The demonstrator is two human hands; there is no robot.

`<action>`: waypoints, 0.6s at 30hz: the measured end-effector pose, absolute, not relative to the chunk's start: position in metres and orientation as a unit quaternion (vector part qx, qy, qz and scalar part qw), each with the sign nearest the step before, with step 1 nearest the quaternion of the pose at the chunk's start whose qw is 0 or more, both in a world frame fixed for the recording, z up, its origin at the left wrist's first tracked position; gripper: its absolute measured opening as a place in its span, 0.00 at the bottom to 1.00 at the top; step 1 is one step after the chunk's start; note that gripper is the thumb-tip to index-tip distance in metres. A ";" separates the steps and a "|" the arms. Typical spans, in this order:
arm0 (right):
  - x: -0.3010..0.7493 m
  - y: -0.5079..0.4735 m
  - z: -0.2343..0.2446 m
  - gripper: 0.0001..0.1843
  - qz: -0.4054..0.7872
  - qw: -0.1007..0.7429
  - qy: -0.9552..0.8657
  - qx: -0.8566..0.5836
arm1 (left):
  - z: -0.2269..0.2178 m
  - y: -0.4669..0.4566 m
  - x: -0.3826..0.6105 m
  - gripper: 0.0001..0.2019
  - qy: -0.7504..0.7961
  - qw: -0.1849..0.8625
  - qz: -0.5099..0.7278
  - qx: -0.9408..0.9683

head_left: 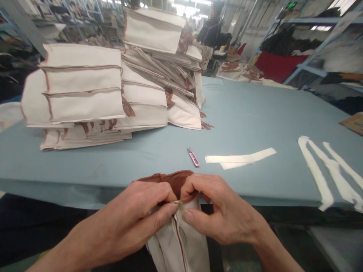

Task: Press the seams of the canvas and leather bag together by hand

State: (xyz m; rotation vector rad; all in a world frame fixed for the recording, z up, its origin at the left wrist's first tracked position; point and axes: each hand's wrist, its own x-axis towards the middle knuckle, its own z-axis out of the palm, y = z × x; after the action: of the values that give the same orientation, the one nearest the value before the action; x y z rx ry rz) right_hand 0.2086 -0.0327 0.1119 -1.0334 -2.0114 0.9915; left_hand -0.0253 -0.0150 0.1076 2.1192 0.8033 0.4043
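A cream fabric bag (pixel 195 241) with a brown lining and a dark seam down its side hangs at the front edge of the table. My left hand (pixel 141 211) pinches the bag's top edge beside the seam, thumb in front and fingers over the rim. Just right of it, my right hand (pixel 218 207) grips the same edge, its thumb against the cream outside and its fingers curled over the brown lining. Beyond my hands lies a pair of pink thread snips (pixel 193 157) on the blue-green tabletop.
Stacked cream bags (pixel 85 81) with brown trim stand at the back left of the table (pixel 249 117). Cream fabric strips (pixel 241 158) lie right of the snips, with longer strips (pixel 320 170) at the far right. A person (pixel 210 32) is in the background.
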 end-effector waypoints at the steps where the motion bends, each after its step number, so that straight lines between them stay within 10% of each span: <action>1: 0.207 -0.032 0.114 0.08 0.369 0.330 -0.773 -0.397 | 0.110 -0.015 -0.024 0.10 0.320 0.416 0.161 0.836; 18: 0.198 -0.022 0.107 0.16 0.362 0.193 -0.806 -0.427 | 0.120 -0.001 -0.026 0.11 0.316 0.368 0.079 0.871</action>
State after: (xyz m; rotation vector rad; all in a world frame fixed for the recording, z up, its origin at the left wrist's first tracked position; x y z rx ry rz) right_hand 0.1978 -0.0222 0.1075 -1.1978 -2.2621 1.0165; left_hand -0.0261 -0.0012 0.1201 2.2358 0.8116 0.2037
